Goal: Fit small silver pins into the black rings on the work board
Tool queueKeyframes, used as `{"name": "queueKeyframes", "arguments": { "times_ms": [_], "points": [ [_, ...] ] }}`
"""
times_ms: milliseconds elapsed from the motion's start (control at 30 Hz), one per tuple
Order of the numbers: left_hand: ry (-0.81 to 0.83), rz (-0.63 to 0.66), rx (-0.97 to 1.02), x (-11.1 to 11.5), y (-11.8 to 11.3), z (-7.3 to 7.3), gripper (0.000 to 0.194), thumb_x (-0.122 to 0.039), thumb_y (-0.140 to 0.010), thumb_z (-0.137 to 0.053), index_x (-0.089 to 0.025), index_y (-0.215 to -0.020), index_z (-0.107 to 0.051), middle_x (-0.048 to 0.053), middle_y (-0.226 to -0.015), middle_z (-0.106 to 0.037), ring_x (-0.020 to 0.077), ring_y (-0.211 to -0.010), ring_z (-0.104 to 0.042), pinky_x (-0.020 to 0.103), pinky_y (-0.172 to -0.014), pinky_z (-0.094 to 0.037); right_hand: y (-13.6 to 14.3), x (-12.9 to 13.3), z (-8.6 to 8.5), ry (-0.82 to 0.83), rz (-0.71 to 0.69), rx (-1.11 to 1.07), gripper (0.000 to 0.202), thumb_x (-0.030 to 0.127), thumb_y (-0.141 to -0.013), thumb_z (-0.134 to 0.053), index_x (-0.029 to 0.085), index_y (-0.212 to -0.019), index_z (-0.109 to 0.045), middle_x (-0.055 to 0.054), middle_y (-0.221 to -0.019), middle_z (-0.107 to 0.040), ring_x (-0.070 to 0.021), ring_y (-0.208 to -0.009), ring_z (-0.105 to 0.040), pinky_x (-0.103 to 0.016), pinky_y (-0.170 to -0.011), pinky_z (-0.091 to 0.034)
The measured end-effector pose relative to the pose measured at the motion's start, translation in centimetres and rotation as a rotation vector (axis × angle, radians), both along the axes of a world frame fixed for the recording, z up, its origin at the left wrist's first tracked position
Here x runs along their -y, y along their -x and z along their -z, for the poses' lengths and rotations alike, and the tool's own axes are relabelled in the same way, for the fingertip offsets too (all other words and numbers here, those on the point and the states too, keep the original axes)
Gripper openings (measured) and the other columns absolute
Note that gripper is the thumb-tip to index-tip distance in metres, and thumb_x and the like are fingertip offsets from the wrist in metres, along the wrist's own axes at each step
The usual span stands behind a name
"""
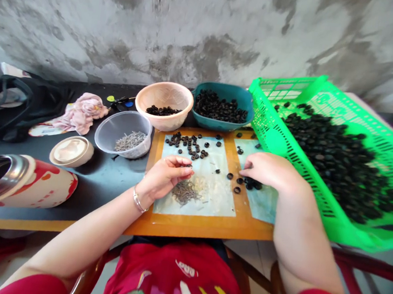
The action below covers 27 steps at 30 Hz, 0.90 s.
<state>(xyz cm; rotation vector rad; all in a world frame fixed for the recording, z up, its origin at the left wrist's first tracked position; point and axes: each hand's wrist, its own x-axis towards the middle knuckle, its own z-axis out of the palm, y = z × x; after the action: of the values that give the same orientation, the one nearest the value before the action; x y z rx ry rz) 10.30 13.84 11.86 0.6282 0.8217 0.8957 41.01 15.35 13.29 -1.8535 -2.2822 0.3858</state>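
Note:
My left hand point(168, 177) is closed in a pinch on a small black round piece point(189, 166). Below its fingertips lies a loose heap of thin metal pins point(185, 191) on a pale sheet point(211, 204) taped to the table. My right hand point(271, 171) reaches down, fingers curled together, beside a small cluster of black round pieces point(253, 184); its fingertips are partly hidden, so whatever they grip does not show. Between the hands, a few more black ring-like pieces point(230, 176) are scattered. Further back on the sheet sits a loose group of black rings point(196, 147).
A green basket point(274, 141) heaped with black pieces stands at right. Behind the sheet are a teal basin point(221, 125) and a pink bowl point(162, 123) holding black pieces. Leftward are a clear tub point(105, 132) of pins, a lid point(71, 150), an open flask point(45, 185) and a cloth point(84, 112).

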Motion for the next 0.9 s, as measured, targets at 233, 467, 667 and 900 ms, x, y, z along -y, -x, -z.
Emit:
{"name": "queueKeyframes", "arguments": {
  "times_ms": [233, 467, 667, 900],
  "points": [
    [-0.056, -0.003, -0.032, 0.3, -0.1, -0.2, 0.027, -0.012, -0.061, -0.085, -0.011, -0.085, -0.072, 0.004, -0.074, -0.073, 0.0125, -0.071, -0.071, 0.022, -0.071, -0.056, 2.1, 0.0, -1.1, -0.011, 0.018, -0.087, 0.007, 0.025, -0.078, -0.068, 0.022, -0.083, -0.072, -0.002, -0.081, -0.074, -0.0186, -0.069, -0.067, -0.03, -0.062, -0.048],
    [-0.206, -0.099, -0.183, 0.8, -0.4, -0.3, 0.031, -0.018, -0.062, -0.085, -0.01, -0.088, -0.07, 0.004, -0.077, -0.073, 0.0138, -0.071, -0.072, 0.024, -0.072, -0.056, 8.0, 1.2, -1.0, -0.065, -0.319, -0.479, 0.023, 0.025, -0.088, -0.063, 0.026, -0.109, -0.073, -0.003, -0.103, -0.07, -0.0164, -0.083, -0.065, -0.029, -0.072, -0.052],
    [-0.265, -0.123, -0.243, 1.0, -0.4, -0.2, 0.031, -0.021, -0.063, -0.085, -0.011, -0.088, -0.071, 0.004, -0.077, -0.074, 0.0142, -0.071, -0.071, 0.025, -0.073, -0.057, 9.9, 2.0, 0.0, -0.078, -0.255, -0.623, 0.03, 0.026, -0.086, -0.068, 0.025, -0.116, -0.07, -0.005, -0.104, -0.069, -0.0144, -0.072, -0.064, -0.03, -0.07, -0.054],
    [-0.279, -0.13, -0.246, 1.2, -0.4, -0.2, 0.03, -0.021, -0.062, -0.086, -0.012, -0.086, -0.072, 0.004, -0.076, -0.074, 0.0141, -0.069, -0.07, 0.025, -0.071, -0.057, 10.5, 2.5, -0.2, -0.079, -0.163, -0.666, 0.022, 0.029, -0.083, -0.069, 0.023, -0.104, -0.072, -0.004, -0.097, -0.075, -0.0155, -0.068, -0.066, -0.031, -0.07, -0.057]
  ]
}}
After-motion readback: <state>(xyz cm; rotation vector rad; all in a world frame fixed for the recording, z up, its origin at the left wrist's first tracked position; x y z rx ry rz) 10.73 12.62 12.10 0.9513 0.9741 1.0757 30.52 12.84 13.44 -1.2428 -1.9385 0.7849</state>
